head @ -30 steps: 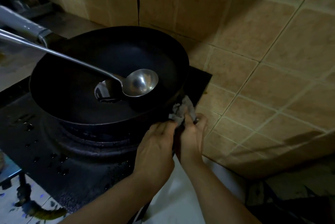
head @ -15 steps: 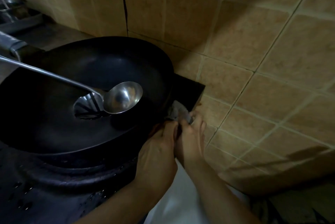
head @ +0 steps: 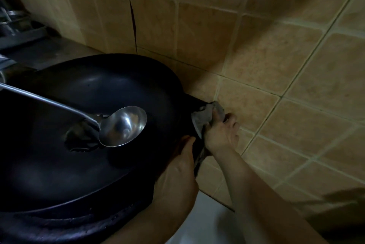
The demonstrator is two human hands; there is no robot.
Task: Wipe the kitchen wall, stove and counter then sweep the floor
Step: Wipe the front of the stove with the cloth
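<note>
I see the crumpled grey rag (head: 207, 118) bunched at mid-right of frame, pressed on the black stove's (head: 194, 100) corner against the tan tiled wall (head: 256, 62).

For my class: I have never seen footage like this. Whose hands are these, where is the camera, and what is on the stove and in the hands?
There is no machine here. A camera worn on a person's head looks down at their own two bare hands. A large black wok sits on a dark stove, with a steel ladle resting inside it. The right hand grips a grey cloth pressed at the stove's corner, next to the tan tiled wall. The left hand rests against the wok's near edge, holding nothing that I can see.
</note>
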